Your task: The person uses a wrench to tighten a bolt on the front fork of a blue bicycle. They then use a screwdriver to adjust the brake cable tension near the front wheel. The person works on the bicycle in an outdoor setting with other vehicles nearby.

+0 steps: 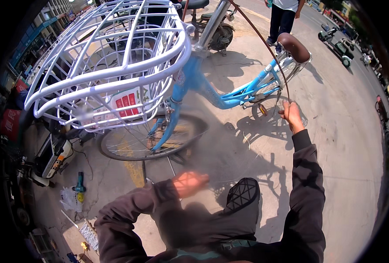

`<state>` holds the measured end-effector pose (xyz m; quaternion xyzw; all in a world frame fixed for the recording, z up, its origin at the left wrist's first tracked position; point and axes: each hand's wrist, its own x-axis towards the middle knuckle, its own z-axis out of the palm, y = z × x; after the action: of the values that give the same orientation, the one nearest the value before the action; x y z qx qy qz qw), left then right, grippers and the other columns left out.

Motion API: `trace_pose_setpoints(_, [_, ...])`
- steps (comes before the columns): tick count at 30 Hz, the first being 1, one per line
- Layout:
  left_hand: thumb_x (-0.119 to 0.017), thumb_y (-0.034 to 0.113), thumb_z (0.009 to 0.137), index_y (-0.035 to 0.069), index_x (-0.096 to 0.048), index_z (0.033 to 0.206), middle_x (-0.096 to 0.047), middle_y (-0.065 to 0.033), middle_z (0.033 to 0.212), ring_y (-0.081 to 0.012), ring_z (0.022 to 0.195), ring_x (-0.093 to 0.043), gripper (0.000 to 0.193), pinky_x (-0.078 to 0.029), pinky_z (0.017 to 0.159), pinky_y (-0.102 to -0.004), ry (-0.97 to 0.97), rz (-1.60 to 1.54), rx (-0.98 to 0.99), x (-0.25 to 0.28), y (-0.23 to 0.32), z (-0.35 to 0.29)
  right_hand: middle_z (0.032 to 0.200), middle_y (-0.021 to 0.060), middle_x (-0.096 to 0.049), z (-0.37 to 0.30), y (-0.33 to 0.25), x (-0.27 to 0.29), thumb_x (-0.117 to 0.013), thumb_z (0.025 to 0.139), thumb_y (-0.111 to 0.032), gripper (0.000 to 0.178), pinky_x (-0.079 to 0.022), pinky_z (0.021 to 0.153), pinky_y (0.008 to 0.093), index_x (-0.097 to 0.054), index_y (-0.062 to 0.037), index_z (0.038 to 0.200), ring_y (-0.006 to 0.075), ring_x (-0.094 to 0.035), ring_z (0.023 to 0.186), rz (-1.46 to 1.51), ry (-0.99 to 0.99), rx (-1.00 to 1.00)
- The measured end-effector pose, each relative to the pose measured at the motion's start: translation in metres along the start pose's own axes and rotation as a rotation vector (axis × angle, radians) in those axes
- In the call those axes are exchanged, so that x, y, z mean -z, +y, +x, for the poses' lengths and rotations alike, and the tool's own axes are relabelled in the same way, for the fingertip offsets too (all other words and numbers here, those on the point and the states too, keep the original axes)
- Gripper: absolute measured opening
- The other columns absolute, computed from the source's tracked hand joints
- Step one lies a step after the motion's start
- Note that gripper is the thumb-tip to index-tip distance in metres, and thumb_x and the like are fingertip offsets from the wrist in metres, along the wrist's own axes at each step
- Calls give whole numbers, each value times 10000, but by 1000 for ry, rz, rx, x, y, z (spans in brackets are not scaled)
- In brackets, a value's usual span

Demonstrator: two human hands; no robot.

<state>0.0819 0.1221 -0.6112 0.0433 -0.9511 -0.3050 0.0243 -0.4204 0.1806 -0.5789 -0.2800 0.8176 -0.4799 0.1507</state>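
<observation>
A light blue bicycle (229, 101) with a white wire basket (111, 81) on its front stands before me. My right hand (292, 115), out to the right, is closed on the lower end of a thin brown cable (271, 52), which arcs down from the top of the picture. Below the front wheel (150, 147) is my left hand (190, 183), over my leg; motion blurs its fingers, and I cannot make out anything in them. Toward the far right of the bicycle is its brown saddle (294, 47).
On the ground at left lie a green power tool (79, 183), a clear plastic bag (69, 199) and a white bundle (89, 234). A parked scooter (52, 155) stands beyond them. A person (282, 22) stands at the back; another scooter (338, 46) is at far right.
</observation>
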Motion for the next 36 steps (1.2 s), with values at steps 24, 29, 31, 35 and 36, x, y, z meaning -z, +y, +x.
trace_pose_setpoints(24, [-629, 234, 837, 93, -659, 887, -651, -33, 1060, -187, 995, -619, 152, -492, 903, -362, -37, 893, -782, -91, 76, 127, 1020, 231, -662, -270, -161, -83, -630, 980, -268, 413, -514, 784, 405, -574, -20, 1305, 339, -627, 879, -25, -717, 799])
trace_pose_setpoints(29, [-617, 260, 810, 90, -672, 901, -647, -34, 1120, -210, 1069, -613, 201, -491, 996, -386, 147, 950, -945, -56, 88, 125, 897, 187, -673, -261, -181, -62, -635, 963, -154, 236, -499, 702, 393, -671, -5, 1142, 364, -642, 788, 197, -512, 831])
trace_pose_setpoints(31, [-577, 282, 848, 130, -513, 1350, -435, -17, 1472, -207, 1375, -423, 528, -279, 1190, -461, 265, 1097, -990, 6, 114, 115, 839, 142, -619, -234, -203, -40, -631, 948, -93, 208, -481, 624, 414, -681, -53, 1145, 340, -619, 694, -46, -44, 1020])
trace_pose_setpoints(35, [-614, 84, 832, 69, -481, 1388, -464, -154, 1438, -339, 1333, -458, 572, -326, 1132, -511, 683, 726, -329, 55, 87, 89, 877, 129, -656, -154, -253, -8, -574, 899, -31, 355, -513, 653, 420, -683, -147, 1216, 340, -666, 774, -291, 127, 1248])
trace_pose_setpoints(36, [-640, 38, 816, 39, -485, 1380, -465, -175, 1429, -366, 1303, -473, 585, -352, 1107, -507, 916, 487, -135, 78, 83, 91, 914, 121, -685, -146, -271, -5, -547, 901, -54, 362, -523, 665, 412, -690, -163, 1215, 331, -683, 806, -473, 183, 1246])
